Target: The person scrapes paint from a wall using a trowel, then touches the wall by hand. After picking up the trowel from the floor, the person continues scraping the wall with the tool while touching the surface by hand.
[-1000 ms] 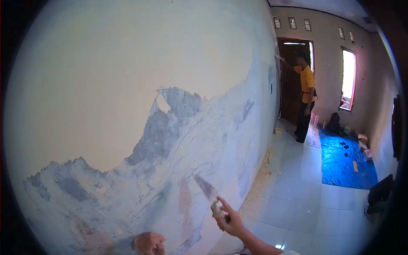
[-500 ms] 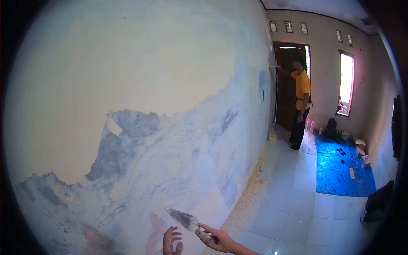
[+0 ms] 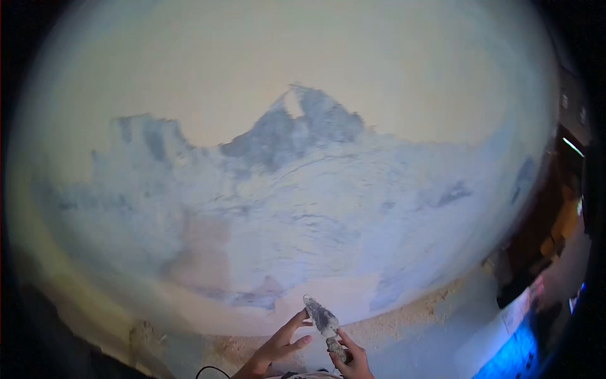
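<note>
My right hand [image 3: 355, 361] grips the handle of a pointed trowel [image 3: 323, 319], low in the head view. The metal blade is smeared with grey and white residue and points up and slightly left. My left hand [image 3: 283, 344] is beside the blade, its fingers stretched out and thumb apart, the fingertips right at the blade's left edge. Beyond the hands stands a wall [image 3: 303, 215] with its cream upper coat ending in a ragged line. Below that line the surface is whitish with darker grey patches.
Crumbled scrapings [image 3: 416, 314] lie on the floor along the wall's foot. A blue tarp [image 3: 512, 350] is at the lower right. A person in a yellow top [image 3: 564, 218] is at the right edge, blurred. A thin black cable [image 3: 212, 369] curves at the bottom.
My view has swung left to face the wall, so the person and tarp now sit at the right edge. My left hand has come up to the trowel blade; the right still holds the handle.
</note>
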`<act>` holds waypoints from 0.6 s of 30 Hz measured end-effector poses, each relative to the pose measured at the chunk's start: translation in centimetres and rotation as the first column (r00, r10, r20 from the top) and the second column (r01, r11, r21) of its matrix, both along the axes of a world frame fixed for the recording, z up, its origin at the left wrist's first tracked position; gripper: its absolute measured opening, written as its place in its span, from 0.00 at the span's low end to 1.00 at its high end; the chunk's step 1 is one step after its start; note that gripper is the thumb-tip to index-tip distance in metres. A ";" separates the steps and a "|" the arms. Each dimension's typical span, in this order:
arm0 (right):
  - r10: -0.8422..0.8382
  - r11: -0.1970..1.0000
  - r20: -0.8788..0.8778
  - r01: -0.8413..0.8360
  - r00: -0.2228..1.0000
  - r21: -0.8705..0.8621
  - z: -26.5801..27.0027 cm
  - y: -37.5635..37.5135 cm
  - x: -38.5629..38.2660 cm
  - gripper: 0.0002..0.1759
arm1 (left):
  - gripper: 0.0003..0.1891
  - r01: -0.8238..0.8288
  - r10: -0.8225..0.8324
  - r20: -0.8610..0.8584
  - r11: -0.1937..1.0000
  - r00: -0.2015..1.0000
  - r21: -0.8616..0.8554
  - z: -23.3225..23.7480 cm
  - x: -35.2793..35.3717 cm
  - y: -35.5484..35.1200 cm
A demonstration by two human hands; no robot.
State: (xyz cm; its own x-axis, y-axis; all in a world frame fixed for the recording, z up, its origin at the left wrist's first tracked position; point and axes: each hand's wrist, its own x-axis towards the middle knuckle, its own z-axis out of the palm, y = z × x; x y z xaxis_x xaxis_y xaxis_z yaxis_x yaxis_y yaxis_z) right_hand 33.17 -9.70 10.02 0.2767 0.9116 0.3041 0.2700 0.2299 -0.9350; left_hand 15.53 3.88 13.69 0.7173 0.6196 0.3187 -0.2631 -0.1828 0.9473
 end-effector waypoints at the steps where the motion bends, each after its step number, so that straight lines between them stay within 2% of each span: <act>1: 0.046 0.999 0.006 -0.046 0.999 -0.005 -0.4 0.0 0.4 0.36 | 0.39 -0.046 0.046 0.006 0.999 0.999 -0.005 -1.1 -0.6 -0.6; 3: 0.229 0.967 0.017 -0.225 0.973 -0.115 -1.3 0.0 1.4 0.34 | 0.41 -0.022 0.090 0.179 0.937 0.980 -0.348 -2.7 -2.3 -2.0; 4: 0.264 0.958 0.021 -0.259 0.964 -0.124 -1.3 0.2 1.5 0.34 | 0.40 -0.108 0.183 0.149 0.905 0.972 -0.411 -2.4 -3.0 -2.9; 5: 0.298 0.955 0.172 -0.292 0.939 -0.061 -0.8 0.9 1.7 0.34 | 0.40 -0.136 0.218 0.152 0.897 0.964 -0.420 -2.0 -3.4 -3.2; 6: 0.313 0.943 0.321 -0.332 0.894 0.004 -0.4 1.2 1.8 0.33 | 0.38 -0.184 0.300 0.161 0.846 0.940 -0.500 -2.1 -3.9 -3.7; 8: 0.363 0.924 0.384 -0.382 0.849 -0.027 0.5 1.8 1.6 0.32 | 0.32 -0.265 0.482 0.202 0.732 0.853 -0.627 -3.1 -4.5 -4.4; 9: 0.379 0.916 0.439 -0.399 0.814 -0.050 0.9 2.0 1.4 0.31 | 0.32 -0.283 0.503 0.199 0.723 0.841 -0.630 -3.3 -4.6 -4.6; 11: 0.386 0.910 0.441 -0.414 0.810 -0.035 1.6 1.9 0.5 0.31 | 0.30 -0.407 0.651 0.171 0.636 0.740 -0.656 -3.0 -4.7 -4.7; 12: 0.373 0.913 0.445 -0.408 0.814 -0.018 1.9 1.8 0.0 0.31 | 0.30 -0.376 0.668 0.227 0.631 0.709 -0.679 -2.7 -4.5 -4.5; 15: 0.344 0.934 0.350 -0.354 0.871 -0.038 3.2 0.2 -1.1 0.30 | 0.29 -0.426 0.680 0.187 0.624 0.709 -0.655 -1.6 -3.8 -4.5; 17: 0.307 0.945 0.337 -0.327 0.890 0.005 2.3 -0.9 -1.1 0.30 | 0.29 -0.404 0.648 0.187 0.647 0.738 -0.646 -1.1 -3.2 -4.9; 18: 0.269 0.953 0.322 -0.300 0.908 0.049 1.7 -1.6 -0.9 0.30 | 0.28 -0.342 0.606 0.204 0.659 0.769 -0.670 -1.1 -2.9 -5.0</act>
State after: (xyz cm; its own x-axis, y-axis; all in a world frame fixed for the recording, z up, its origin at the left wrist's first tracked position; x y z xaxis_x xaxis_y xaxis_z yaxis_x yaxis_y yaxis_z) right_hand 32.28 -11.27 11.72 -0.1118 0.9000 0.4212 0.4508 0.4237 -0.7857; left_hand 12.60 -1.09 12.58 0.1677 0.9850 -0.0414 -0.6516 0.1422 0.7451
